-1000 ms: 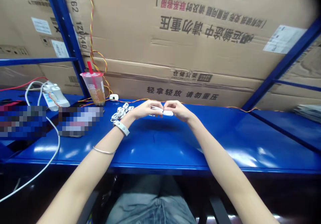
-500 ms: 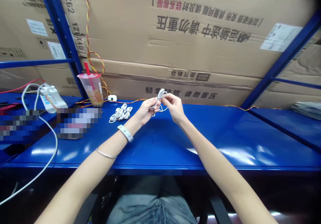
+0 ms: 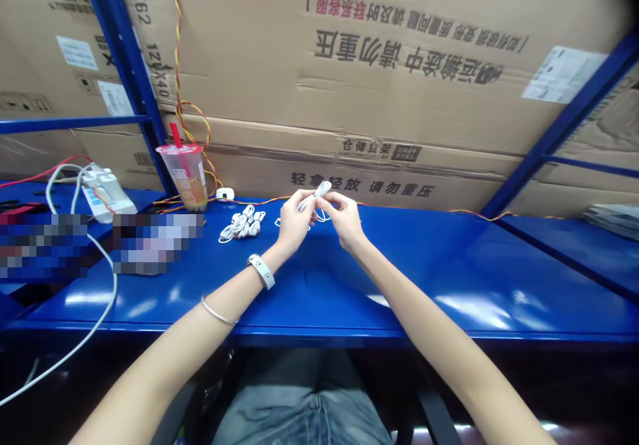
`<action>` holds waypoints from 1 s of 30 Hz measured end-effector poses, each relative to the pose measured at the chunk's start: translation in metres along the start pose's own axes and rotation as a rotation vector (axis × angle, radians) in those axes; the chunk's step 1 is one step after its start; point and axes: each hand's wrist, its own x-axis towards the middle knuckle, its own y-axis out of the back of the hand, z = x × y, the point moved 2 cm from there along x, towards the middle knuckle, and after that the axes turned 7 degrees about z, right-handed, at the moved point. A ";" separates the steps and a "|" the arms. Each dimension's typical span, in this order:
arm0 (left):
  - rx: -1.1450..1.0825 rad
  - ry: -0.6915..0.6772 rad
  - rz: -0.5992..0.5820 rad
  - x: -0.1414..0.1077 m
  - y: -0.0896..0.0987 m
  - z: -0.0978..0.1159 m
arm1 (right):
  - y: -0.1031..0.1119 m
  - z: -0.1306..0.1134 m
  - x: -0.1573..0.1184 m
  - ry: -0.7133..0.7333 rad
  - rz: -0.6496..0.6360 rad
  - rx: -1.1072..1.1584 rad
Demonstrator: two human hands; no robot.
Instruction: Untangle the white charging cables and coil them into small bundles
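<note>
A white cable [image 3: 322, 189], folded into a small bundle, is held up above the blue shelf surface between both hands. My left hand [image 3: 293, 222] is closed around the bundle from the left. From the right, my right hand [image 3: 345, 217] pinches at the same cable, its thumb and fingertips meeting my left hand's. A loose length of the cable hangs below the fingers. Left of my left hand lies a small pile of bundled white cables [image 3: 243, 223] on the blue surface. The fingers partly hide the middle of the held bundle.
A drink cup [image 3: 187, 179] with a red straw stands at the back left, a white earbud case [image 3: 224, 194] beside it. Farther left are a white power strip [image 3: 106, 192] and a blurred-out phone-like object [image 3: 154, 245]. Cardboard [image 3: 374, 112] and blue rack posts close off the back.
My left hand has turned and drawn in closer to my right hand, with fingers now bent over the cable bundle. The bundle has tilted to the right and sits slightly lower.
</note>
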 end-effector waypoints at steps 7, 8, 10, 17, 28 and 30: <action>0.710 -0.391 0.051 -0.003 0.007 0.010 | -0.002 0.002 -0.003 -0.042 0.011 0.080; 0.788 -0.418 0.022 -0.002 0.007 0.010 | -0.002 0.002 -0.003 -0.065 0.010 0.083; 0.899 -0.464 -0.043 0.001 0.008 0.009 | -0.001 0.003 -0.004 -0.112 0.010 0.080; 1.079 -0.513 -0.170 0.005 0.008 0.010 | 0.003 0.008 -0.002 -0.128 -0.003 0.050; 1.090 -0.356 -0.110 0.020 0.021 0.010 | -0.002 0.006 -0.002 -0.135 -0.202 -0.143; 1.019 -0.233 -0.038 0.035 0.036 0.009 | 0.001 0.011 0.000 -0.206 -0.143 -0.195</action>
